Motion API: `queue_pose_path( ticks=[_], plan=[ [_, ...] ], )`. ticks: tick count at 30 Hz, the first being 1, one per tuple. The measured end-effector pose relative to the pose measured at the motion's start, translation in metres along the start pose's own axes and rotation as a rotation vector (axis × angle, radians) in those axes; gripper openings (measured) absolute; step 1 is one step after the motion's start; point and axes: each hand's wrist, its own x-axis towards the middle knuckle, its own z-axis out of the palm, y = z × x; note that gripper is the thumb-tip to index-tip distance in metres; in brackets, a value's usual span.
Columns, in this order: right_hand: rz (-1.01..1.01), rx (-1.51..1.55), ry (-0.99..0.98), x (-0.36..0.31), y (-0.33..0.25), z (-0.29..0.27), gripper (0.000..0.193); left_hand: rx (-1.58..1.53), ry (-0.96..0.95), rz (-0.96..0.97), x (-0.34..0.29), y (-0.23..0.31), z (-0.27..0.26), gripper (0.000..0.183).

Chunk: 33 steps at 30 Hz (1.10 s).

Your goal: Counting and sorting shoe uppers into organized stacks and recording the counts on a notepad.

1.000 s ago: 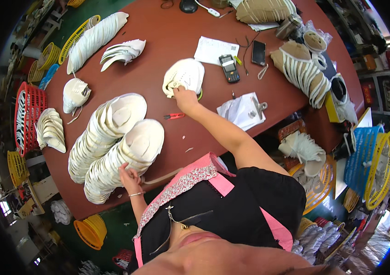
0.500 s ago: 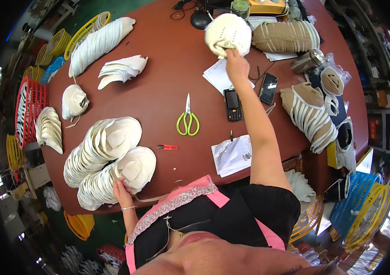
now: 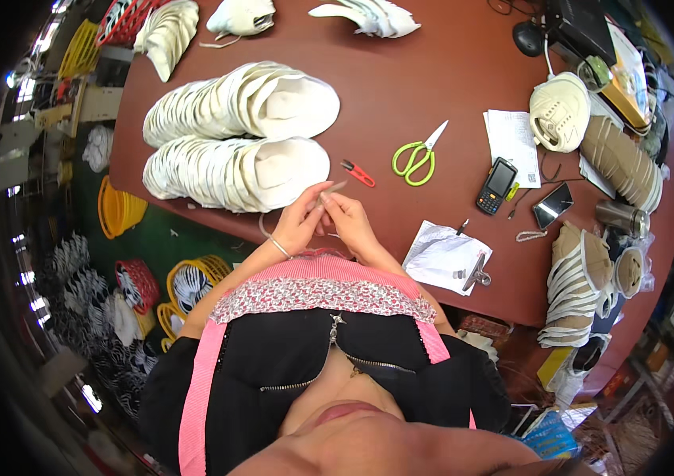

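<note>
Near the table's front edge, my left hand (image 3: 297, 226) and my right hand (image 3: 352, 226) are close together with fingers pinched. Between their fingertips is a thin pale cord (image 3: 338, 187), its short end poking out. A pale strand hangs in a loop beside my left wrist, next to the nearer stack. To the left of my hands lie two rows of nested cream shoe uppers, the nearer stack (image 3: 210, 172) and the farther stack (image 3: 222, 103). Red thread snips (image 3: 358, 173) rest just beyond my right hand.
Green-handled scissors (image 3: 414, 163), a handheld scanner (image 3: 497, 186) and clipped papers (image 3: 448, 255) lie to the right. Farther right are a cream shoe upper (image 3: 560, 113), a phone (image 3: 553, 205), a steel flask (image 3: 622, 216) and brown upper stacks (image 3: 575, 278). Baskets (image 3: 120, 208) stand left.
My right hand has left the cream shoe upper at the far right and come back to meet my left hand. Both now pinch the cord. The view has shifted with my head.
</note>
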Motion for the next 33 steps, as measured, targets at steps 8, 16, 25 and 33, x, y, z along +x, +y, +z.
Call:
queue_pose_path(
  ticks=[8, 16, 25, 33],
  plan=[
    [0.036, 0.311, 0.332, 0.024, 0.014, 0.035, 0.020, 0.152, 0.039, 0.035, -0.035, -0.029, -0.036, 0.056],
    [-0.137, -0.446, 0.412, 0.107, 0.035, 0.067, 0.015, 0.819, 0.795, 0.466, -0.043, -0.086, -0.183, 0.069],
    [-0.144, -0.936, 0.184, 0.161, 0.068, 0.140, 0.024, 1.131, 0.596, 0.210, -0.025, -0.082, -0.268, 0.088],
    [-0.087, -1.002, 0.301, 0.155, 0.079, 0.151, 0.022, 1.336, 0.311, -0.137, 0.008, -0.052, -0.301, 0.036]
  ],
)
